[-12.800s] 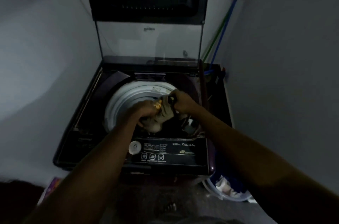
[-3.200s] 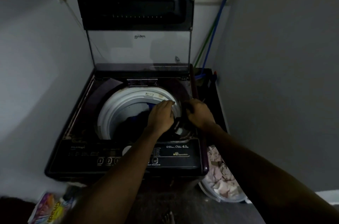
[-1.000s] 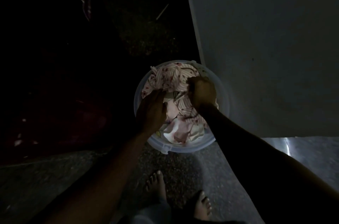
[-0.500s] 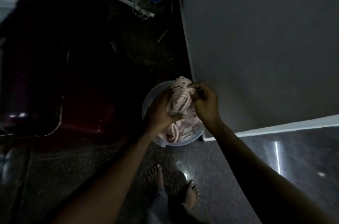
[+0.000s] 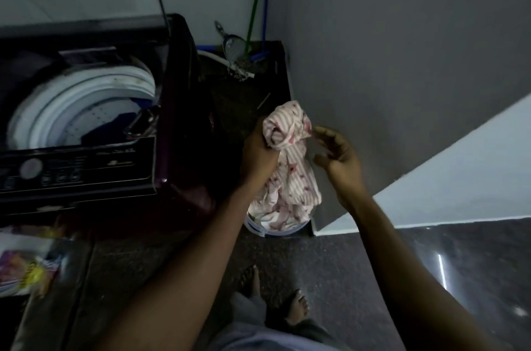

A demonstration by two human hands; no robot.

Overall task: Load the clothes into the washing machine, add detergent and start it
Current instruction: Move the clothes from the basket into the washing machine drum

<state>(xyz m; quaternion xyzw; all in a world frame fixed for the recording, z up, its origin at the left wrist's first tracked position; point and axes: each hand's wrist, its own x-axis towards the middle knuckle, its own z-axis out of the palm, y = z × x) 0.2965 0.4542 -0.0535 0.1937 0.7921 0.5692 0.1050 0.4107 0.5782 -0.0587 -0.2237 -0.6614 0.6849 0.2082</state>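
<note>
Left grip (image 5: 258,156) is clamped on the bunched top of a pink striped garment (image 5: 290,178). Right grip (image 5: 339,158) is apart, fingers loose, just beside the cloth; touching or not, can't tell. The garment hangs from the left fist, lower end trailing into the clear tub (image 5: 275,231) on the floor (image 5: 330,264), right of the washing machine (image 5: 172,120). The drum (image 5: 71,103) is open, with dark blue clothes (image 5: 112,127) lying inside. Step in hand, as I judge it: carry this piece across to the drum. To do it well, gather the trailing end with the free right grip so it lifts clear of the tub and doesn't snag the machine's corner or drag other pieces out, then drop it in loose, not wadded. Loading looks part-way; detergent and start not yet done. Hard to make out: the light is dim, whether more clothes lie under the garment in the tub is hidden, panel (image 5: 66,166) labels are unreadable, and the coloured packet (image 5: 27,273) lower left is blurred — possibly detergent, can't confirm. The machine's left side is cut off by the frame.
</note>
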